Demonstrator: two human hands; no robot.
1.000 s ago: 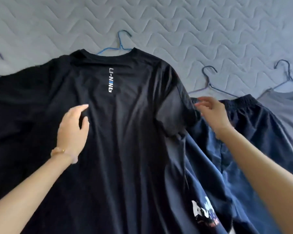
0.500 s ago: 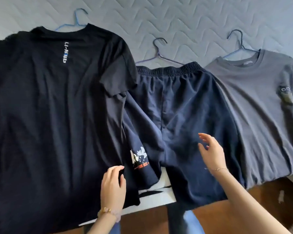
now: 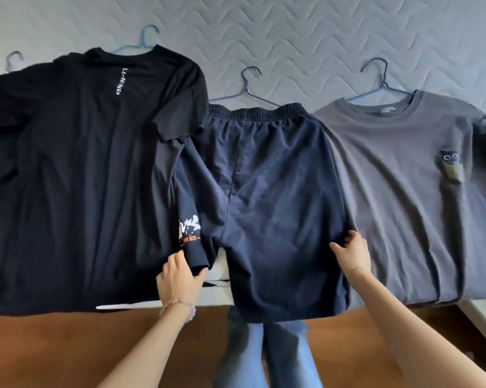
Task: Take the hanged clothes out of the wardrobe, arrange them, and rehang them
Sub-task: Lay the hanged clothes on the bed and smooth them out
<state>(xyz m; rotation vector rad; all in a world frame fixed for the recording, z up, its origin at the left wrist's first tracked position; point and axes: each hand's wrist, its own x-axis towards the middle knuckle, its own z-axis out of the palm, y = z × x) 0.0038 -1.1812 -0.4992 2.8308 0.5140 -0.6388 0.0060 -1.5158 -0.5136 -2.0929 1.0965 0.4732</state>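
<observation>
Three garments lie flat on hangers on a grey quilted mattress (image 3: pixel 292 32). A black T-shirt (image 3: pixel 82 169) is on the left with its blue hanger (image 3: pixel 141 44) showing at the collar. Navy shorts (image 3: pixel 270 197) lie in the middle, their hanger hook (image 3: pixel 250 79) above the waistband. A grey T-shirt (image 3: pixel 398 191) is on the right on a dark blue hanger (image 3: pixel 379 79). My left hand (image 3: pixel 177 275) grips the hem of the shorts' left leg by its printed logo. My right hand (image 3: pixel 351 250) pinches the right edge of the shorts' right leg.
Another hanger hook (image 3: pixel 13 58) pokes out at the far left above a second black garment. The mattress edge (image 3: pixel 152 302) runs just in front of the clothes, with brown floor (image 3: pixel 68 348) below. My legs in blue jeans (image 3: pixel 264 357) stand at the edge.
The view has shifted right and pulled back from the black T-shirt to the shorts. Both hands left the black T-shirt and came down to take hold of the shorts' leg edges.
</observation>
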